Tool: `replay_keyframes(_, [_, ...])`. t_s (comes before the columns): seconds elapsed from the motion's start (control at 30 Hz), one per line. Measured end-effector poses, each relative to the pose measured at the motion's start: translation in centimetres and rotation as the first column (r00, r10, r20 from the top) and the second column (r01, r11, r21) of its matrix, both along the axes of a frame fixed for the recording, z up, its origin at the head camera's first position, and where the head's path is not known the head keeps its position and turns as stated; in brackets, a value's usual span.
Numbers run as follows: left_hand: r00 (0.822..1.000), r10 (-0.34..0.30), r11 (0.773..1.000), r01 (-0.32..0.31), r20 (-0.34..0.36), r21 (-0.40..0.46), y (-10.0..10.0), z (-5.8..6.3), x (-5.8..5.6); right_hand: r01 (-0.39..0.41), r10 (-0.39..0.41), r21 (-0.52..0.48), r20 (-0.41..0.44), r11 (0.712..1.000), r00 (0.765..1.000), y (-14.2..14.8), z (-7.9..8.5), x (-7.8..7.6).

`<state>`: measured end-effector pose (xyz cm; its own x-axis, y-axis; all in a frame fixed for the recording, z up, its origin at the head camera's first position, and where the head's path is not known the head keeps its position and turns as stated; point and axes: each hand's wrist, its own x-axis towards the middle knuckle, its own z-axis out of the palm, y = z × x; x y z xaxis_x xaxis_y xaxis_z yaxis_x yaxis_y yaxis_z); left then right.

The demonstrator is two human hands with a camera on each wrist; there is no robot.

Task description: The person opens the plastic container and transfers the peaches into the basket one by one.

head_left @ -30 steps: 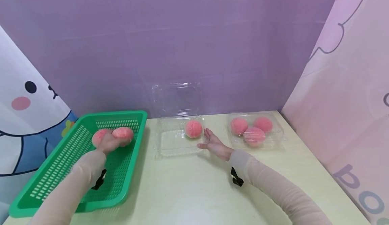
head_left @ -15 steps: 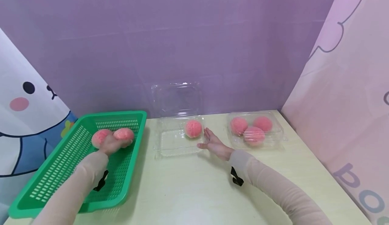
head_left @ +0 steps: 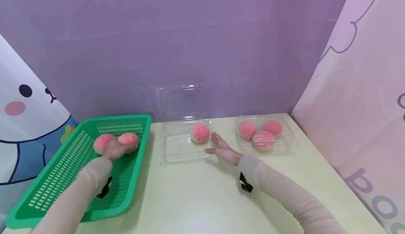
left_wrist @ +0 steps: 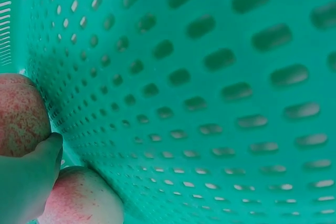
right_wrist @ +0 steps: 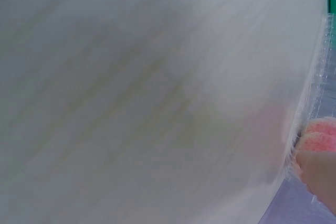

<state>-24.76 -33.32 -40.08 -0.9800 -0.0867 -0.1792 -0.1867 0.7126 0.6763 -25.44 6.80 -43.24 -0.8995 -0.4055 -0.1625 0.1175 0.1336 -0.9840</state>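
In the head view my left hand (head_left: 114, 151) reaches into the green basket (head_left: 134, 183), where two pink peaches lie side by side. It grips the right peach (head_left: 128, 140), thumb along its near side; the left peach (head_left: 103, 143) sits against the hand. The left wrist view shows the thumb (left_wrist: 50, 153) touching one peach (left_wrist: 21, 115), with another peach (left_wrist: 84, 200) below. My right hand (head_left: 224, 151), fingers extended, stays by the right edge of an open clear plastic clamshell box (head_left: 180, 148), which holds one peach (head_left: 200, 133).
A closed clear clamshell box (head_left: 286, 144) with three peaches stands at the right of the pale table (head_left: 190, 199). The open box's lid (head_left: 183, 102) stands upright before the purple backdrop (head_left: 202, 44). Printed cloths hang at both sides.
The left hand has shifted slightly within the basket around the peaches. The right hand keeps its place beside the open box. The head view has turned a little.
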Motion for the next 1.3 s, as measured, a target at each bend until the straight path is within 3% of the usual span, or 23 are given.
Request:
replay_keyframes(0.3, [1.0, -0.019, 0.999, 0.019, -0.02, -0.028, -0.3, -0.3, -0.4, 0.005, -0.005, 0.003, 0.0, 1.0, 1.0, -0.1, -0.2, -0.2])
replay_keyframes(0.73, [0.999, -0.032, 0.997, 0.033, 0.006, -0.077, -1.1, -0.8, -0.8, -0.002, 0.002, 0.016, -0.007, 1.0, 1.0, 0.0, -0.2, -0.1])
replay_keyframes(1.3, [0.998, -0.048, 0.996, 0.051, 0.044, -0.068, -1.6, -0.9, -0.9, 0.001, -0.001, 0.016, -0.011, 1.0, 1.0, 0.0, 0.1, 0.1])
